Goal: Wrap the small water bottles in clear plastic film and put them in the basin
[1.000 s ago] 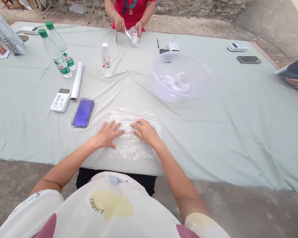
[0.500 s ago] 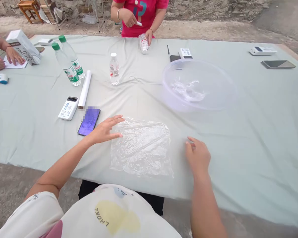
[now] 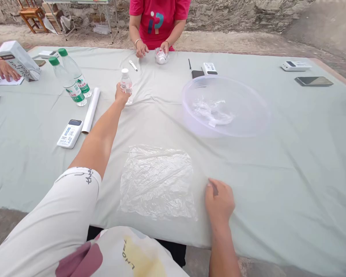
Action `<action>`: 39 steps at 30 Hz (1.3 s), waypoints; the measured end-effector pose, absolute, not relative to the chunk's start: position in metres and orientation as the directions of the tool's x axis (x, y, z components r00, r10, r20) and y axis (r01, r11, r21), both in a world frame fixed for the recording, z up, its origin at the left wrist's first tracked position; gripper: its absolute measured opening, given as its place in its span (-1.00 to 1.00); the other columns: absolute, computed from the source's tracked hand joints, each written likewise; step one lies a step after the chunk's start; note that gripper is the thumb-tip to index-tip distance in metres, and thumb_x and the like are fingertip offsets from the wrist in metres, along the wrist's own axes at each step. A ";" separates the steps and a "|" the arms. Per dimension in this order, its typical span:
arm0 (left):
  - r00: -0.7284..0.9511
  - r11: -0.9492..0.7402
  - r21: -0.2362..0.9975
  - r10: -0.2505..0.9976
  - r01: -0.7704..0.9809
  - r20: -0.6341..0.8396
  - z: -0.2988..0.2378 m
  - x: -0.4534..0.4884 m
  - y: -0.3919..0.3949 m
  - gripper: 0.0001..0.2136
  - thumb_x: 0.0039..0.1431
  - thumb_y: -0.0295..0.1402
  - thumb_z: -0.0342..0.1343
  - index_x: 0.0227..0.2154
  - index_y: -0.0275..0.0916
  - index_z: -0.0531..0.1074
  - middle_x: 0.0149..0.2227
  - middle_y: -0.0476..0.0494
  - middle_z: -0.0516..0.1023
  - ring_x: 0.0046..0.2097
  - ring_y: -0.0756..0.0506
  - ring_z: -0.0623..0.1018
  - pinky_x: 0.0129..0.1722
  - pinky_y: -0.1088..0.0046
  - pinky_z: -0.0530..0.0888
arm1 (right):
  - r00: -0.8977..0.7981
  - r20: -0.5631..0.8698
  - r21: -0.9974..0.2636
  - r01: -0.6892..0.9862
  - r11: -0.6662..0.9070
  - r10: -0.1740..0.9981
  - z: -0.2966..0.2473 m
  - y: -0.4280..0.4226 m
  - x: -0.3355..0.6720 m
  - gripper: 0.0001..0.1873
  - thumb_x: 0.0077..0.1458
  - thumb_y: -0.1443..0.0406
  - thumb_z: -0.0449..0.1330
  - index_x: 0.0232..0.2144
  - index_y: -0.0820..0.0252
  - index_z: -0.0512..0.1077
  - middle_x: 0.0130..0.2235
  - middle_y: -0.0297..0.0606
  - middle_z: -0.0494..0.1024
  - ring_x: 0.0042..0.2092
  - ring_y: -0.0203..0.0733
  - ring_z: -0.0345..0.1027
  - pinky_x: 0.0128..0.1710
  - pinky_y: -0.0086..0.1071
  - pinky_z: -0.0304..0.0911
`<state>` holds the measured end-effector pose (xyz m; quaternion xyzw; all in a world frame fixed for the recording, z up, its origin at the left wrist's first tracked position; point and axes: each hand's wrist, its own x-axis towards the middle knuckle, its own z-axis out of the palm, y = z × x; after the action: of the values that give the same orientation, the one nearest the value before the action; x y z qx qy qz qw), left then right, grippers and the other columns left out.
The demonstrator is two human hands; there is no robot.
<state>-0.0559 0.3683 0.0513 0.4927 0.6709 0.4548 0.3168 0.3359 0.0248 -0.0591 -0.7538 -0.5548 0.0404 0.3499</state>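
Observation:
A small clear water bottle (image 3: 126,81) with a white cap stands upright toward the far side of the cloth-covered table. My left hand (image 3: 121,94), arm stretched forward, has its fingers wrapped round the bottle's lower left side. Flat on the cloth in front of me lies a wrinkled clear plastic bag (image 3: 158,182). Just right of the bag, my right hand (image 3: 220,198) rests on the table with fingers curled in and nothing visible in them.
A translucent basin (image 3: 187,119) holds crumpled clear plastic. Left are two green-capped bottles (image 3: 75,90), a white paper roll (image 3: 90,111) and a white device (image 3: 70,133). Across the table, a person in red (image 3: 161,23) handles a plastic-wrapped bottle (image 3: 161,57), near a white cutter (image 3: 133,65).
My left hand has moved from above the bag forward to the small bottle and grasped it. My right fingers have curled in more. The person opposite has put down the white cutter.

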 end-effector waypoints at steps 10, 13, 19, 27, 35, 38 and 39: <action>0.005 0.017 0.850 1.000 0.526 -0.024 0.081 -0.053 0.262 -0.70 0.39 -0.40 -0.08 0.11 -0.40 0.10 0.05 -0.24 0.42 0.05 -0.15 0.47 0.00 0.25 0.36 | 0.449 0.186 -0.812 0.571 -0.121 0.874 0.001 0.025 0.288 -0.63 0.17 0.15 0.06 -0.06 0.16 0.48 -0.09 -0.14 0.58 -0.13 -0.12 0.47 -0.04 -0.15 0.37; 0.135 0.002 0.887 0.988 0.462 -0.072 0.098 -0.045 0.192 -0.64 0.30 -0.34 0.11 0.06 -0.41 0.24 -0.09 -0.16 0.47 -0.04 -0.17 0.54 -0.06 0.26 0.40 | 0.236 0.222 -0.835 0.548 0.059 0.946 0.029 0.026 0.239 -0.61 0.21 0.09 0.08 -0.01 0.12 0.46 -0.05 -0.16 0.54 -0.19 -0.18 0.43 -0.09 -0.22 0.37; 0.331 0.122 0.937 0.914 0.329 -0.235 0.089 -0.026 0.067 -0.63 0.01 -0.11 0.31 -0.21 -0.29 0.50 -0.21 -0.14 0.54 -0.22 -0.10 0.53 -0.30 0.41 0.46 | -0.165 -0.054 -0.935 0.353 0.008 0.985 0.038 0.023 0.158 -0.28 0.09 -0.07 0.22 0.21 0.07 0.28 0.05 -0.18 0.49 -0.24 -0.20 0.41 -0.24 -0.30 0.36; -0.040 0.212 0.854 0.975 0.476 -0.220 0.039 -0.046 0.023 -0.64 0.27 -0.18 0.00 0.07 -0.18 0.36 -0.19 -0.11 0.56 -0.21 -0.08 0.56 -0.20 0.35 0.47 | -0.172 -0.297 -0.902 0.372 -0.217 0.939 0.014 0.022 0.144 -0.44 0.10 -0.06 0.15 0.00 0.18 0.42 -0.09 -0.18 0.59 -0.22 -0.16 0.43 -0.30 -0.35 0.33; -0.107 0.237 0.363 0.933 0.901 -0.343 0.027 -0.049 -0.025 -0.75 0.27 -0.15 0.01 -0.30 -0.20 0.48 -0.19 -0.23 0.52 -0.18 -0.20 0.56 -0.28 0.32 0.41 | -0.167 -0.404 -0.767 0.597 -0.234 0.899 0.012 0.024 0.130 -0.38 0.06 -0.14 0.16 -0.02 0.18 0.44 -0.12 -0.15 0.57 -0.27 -0.11 0.43 -0.35 -0.31 0.30; -0.079 0.205 0.331 0.931 0.921 -0.358 0.023 -0.043 -0.033 -0.75 0.25 -0.16 0.03 -0.30 -0.21 0.49 -0.18 -0.24 0.52 -0.15 -0.22 0.56 -0.26 0.30 0.42 | -0.141 -0.375 -0.714 0.674 -0.188 0.916 0.015 0.023 0.125 -0.33 0.07 -0.18 0.13 -0.03 0.22 0.43 -0.07 -0.06 0.53 -0.17 -0.05 0.42 -0.25 -0.27 0.29; -0.078 0.201 0.326 0.932 0.924 -0.354 0.022 -0.042 -0.034 -0.76 0.25 -0.18 0.03 -0.29 -0.21 0.50 -0.18 -0.24 0.52 -0.14 -0.22 0.56 -0.25 0.30 0.42 | -0.135 -0.359 -0.701 0.692 -0.171 0.924 0.017 0.022 0.124 -0.33 0.08 -0.18 0.12 -0.04 0.23 0.43 -0.04 -0.02 0.51 -0.13 -0.03 0.41 -0.21 -0.26 0.28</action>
<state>-0.0417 -0.0341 0.0219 0.6320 0.7340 0.0086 0.2484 0.1240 0.0219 0.0167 -0.6427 -0.6286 0.4153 0.1391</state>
